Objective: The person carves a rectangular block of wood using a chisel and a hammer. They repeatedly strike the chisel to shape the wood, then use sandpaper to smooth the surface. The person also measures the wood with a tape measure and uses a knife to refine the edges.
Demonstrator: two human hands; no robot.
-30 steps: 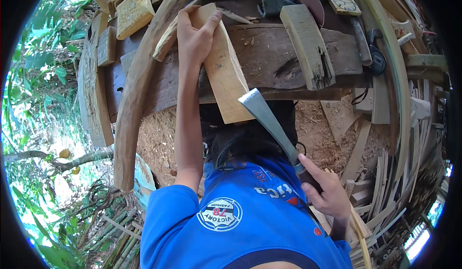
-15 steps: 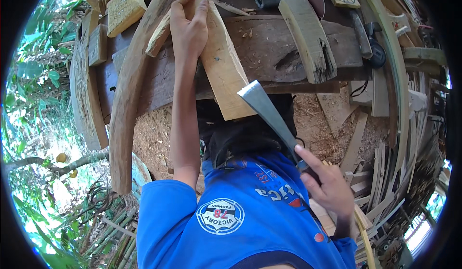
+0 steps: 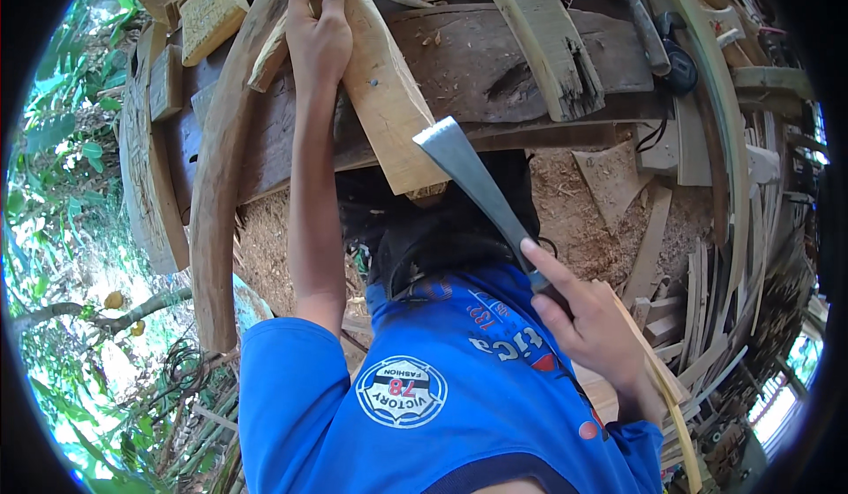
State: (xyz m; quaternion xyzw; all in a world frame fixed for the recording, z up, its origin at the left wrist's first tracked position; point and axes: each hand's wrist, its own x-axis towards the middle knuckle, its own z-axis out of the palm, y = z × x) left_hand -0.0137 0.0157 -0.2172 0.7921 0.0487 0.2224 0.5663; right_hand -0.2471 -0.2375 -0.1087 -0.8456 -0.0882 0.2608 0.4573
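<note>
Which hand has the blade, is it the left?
No, the right hand grips the blade's handle; the left hand holds the wooden board.

A dark wooden bench (image 3: 271, 145) is carrying a long curved beam (image 3: 223, 176), which is overhanging the near edge on the left. A carved yellowish block (image 3: 214, 19) is sitting far left; a split-ended block (image 3: 536, 34) is lying right.

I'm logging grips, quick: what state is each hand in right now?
Left hand: closed, holding the far end of the wooden board.
Right hand: closed, holding the flared-blade hand tool by its handle.
</note>
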